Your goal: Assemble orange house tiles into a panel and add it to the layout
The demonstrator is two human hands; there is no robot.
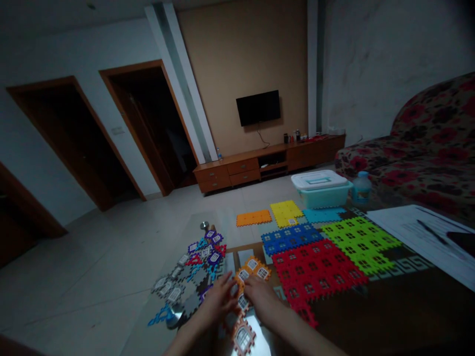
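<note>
My left hand is at the left edge of some orange window tiles, its fingers bent around that edge. From the other side, my right hand grips the same group, fingers curled over an orange tile and partly hiding it. These tiles have notched edges and pale window inserts, and several are joined together. Closer to me, below my hands, is a paler orange-brown window tile. A loose heap of grey, purple, blue and red tiles lies left of my left hand.
Joined red, blue, green, yellow and orange panels cover the table's right and far parts. Behind them stand a lidded tub and a bottle. Papers with a pen lie far right, beside a floral sofa.
</note>
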